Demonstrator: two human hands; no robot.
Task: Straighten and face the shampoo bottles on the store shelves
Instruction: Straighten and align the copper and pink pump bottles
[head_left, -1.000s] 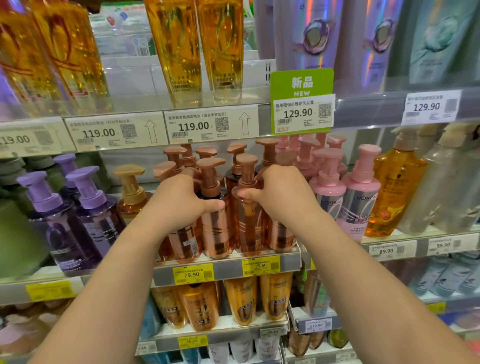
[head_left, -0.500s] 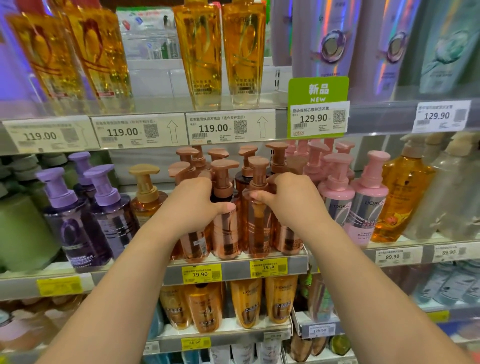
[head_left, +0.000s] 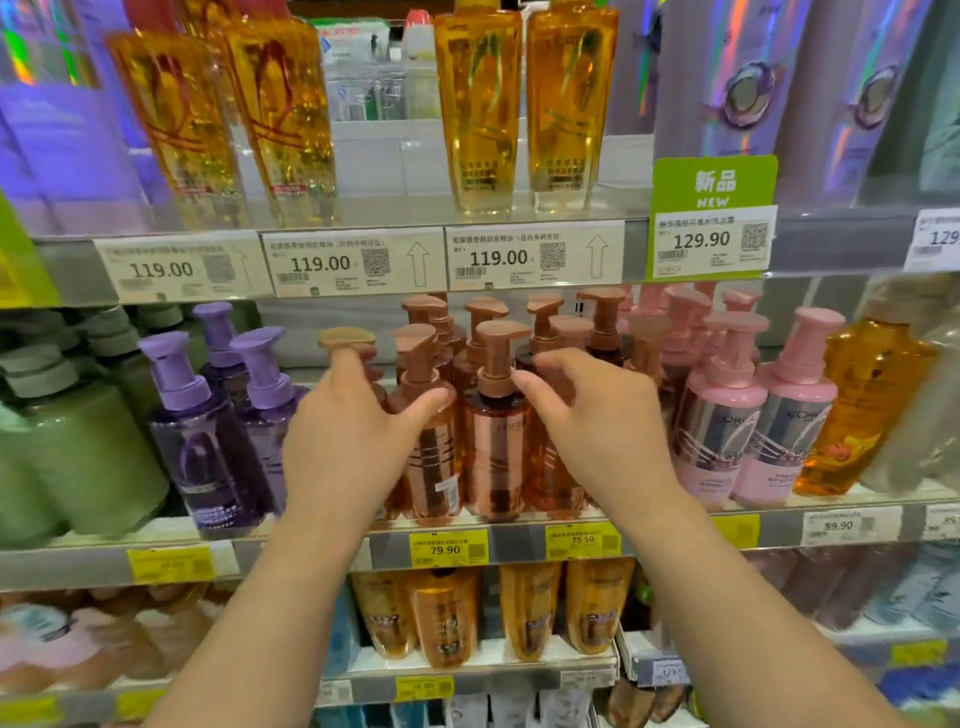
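Note:
Several rose-copper pump shampoo bottles stand packed on the middle shelf (head_left: 519, 545). The front middle one (head_left: 496, 457) shows its label forward. My left hand (head_left: 353, 431) is at the left front copper bottle (head_left: 436, 467): its thumb touches the bottle's shoulder and its fingers reach up past a gold pump cap (head_left: 345, 338). My right hand (head_left: 587, 421) hovers just right of the middle bottle with loosely curled fingers, its thumb tip near the pump collar, and it covers the right front copper bottle.
Purple pump bottles (head_left: 208, 441) and green bottles (head_left: 78, 457) stand to the left, pink ones (head_left: 717, 431) and an amber bottle (head_left: 857, 405) to the right. Tall golden oil bottles (head_left: 478, 104) fill the shelf above. Orange bottles (head_left: 441, 623) sit below.
Both hands loosened their grip on the front copper bottles and opened up. The camera moved closer to the shelf.

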